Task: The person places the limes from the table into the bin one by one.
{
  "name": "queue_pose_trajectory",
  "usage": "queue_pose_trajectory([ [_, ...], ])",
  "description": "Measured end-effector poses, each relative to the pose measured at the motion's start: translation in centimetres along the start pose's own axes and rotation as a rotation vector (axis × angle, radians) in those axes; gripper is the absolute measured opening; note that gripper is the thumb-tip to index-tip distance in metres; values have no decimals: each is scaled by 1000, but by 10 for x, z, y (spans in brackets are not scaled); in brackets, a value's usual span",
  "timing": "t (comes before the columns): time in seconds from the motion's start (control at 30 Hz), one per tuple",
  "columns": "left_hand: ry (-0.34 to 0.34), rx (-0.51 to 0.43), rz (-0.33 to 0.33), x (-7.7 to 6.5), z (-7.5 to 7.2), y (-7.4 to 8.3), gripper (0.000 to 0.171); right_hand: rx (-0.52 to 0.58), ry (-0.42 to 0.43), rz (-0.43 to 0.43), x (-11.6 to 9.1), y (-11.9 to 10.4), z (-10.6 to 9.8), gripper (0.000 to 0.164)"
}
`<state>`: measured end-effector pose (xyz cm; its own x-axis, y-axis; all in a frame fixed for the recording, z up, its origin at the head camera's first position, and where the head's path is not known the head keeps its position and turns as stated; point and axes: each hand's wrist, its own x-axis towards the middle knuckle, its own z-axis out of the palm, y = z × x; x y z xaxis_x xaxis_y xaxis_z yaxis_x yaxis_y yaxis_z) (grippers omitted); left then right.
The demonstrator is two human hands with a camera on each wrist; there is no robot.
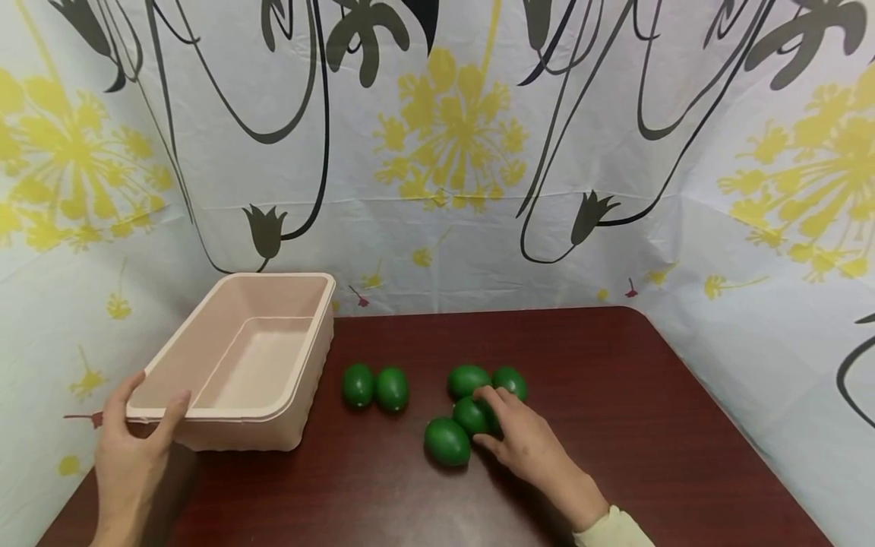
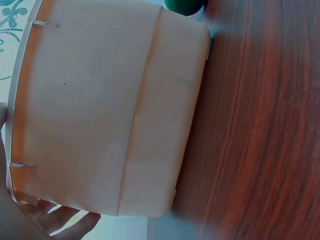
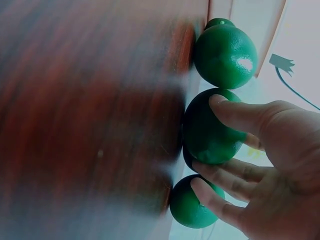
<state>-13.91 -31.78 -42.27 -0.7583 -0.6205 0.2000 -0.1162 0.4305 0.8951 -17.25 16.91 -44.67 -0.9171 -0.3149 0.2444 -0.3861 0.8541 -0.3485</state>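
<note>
A pale pink bin point(image 1: 239, 435) stands upright by the table's point(image 1: 581, 365) left edge; six glossy green fruits point(image 1: 447, 442) lie mid-table.

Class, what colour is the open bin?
The bin is pale pink-beige, clearest in the head view.

Reddish-brown wood table point(image 1: 615, 425), floral white cloth backdrop point(image 1: 478, 266)

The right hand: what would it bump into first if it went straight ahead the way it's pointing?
The right hand would first meet the green fruit it curls around, which it seems to be touching. Past that, perhaps the left fruit of the two just behind; depth is hard to judge.
</note>
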Motion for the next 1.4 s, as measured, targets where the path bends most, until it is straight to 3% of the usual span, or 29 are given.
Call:
queue_pose_trajectory([
  [0.87, 5, -57, 2, -2, 4, -2, 74, 176, 38, 65, 3, -2, -3, 59],
  [1.4, 17, -65, 1, -2, 6, -3, 74, 225, 228, -42, 5, -4, -2, 59],
])
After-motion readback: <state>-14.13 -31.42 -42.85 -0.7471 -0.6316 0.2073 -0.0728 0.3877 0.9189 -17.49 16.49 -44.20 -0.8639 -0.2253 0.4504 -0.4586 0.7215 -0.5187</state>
